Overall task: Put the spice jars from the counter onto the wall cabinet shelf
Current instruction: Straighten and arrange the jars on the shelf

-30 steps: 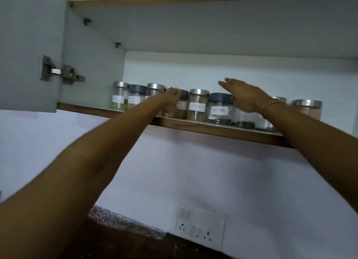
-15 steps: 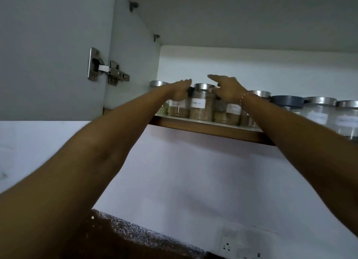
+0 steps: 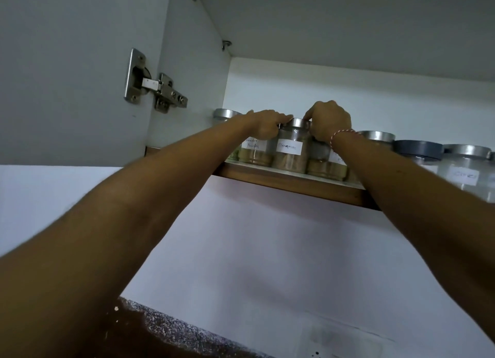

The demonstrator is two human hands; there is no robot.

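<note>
Glass jar (image 3: 290, 150) with a steel lid and a label that reads like "Cinnamon" stands at the front edge of the shelf (image 3: 294, 179), near its left end, between other jars. My left hand (image 3: 263, 127) and right hand (image 3: 330, 121) both close around its lid from either side. I see a metal hinge (image 3: 154, 85) on the open door.

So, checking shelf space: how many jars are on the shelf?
7: far-left jar; powder jar; cinnamon jar; a jar behind the right hand; three jars right of that arm. Others may be hidden.
</note>
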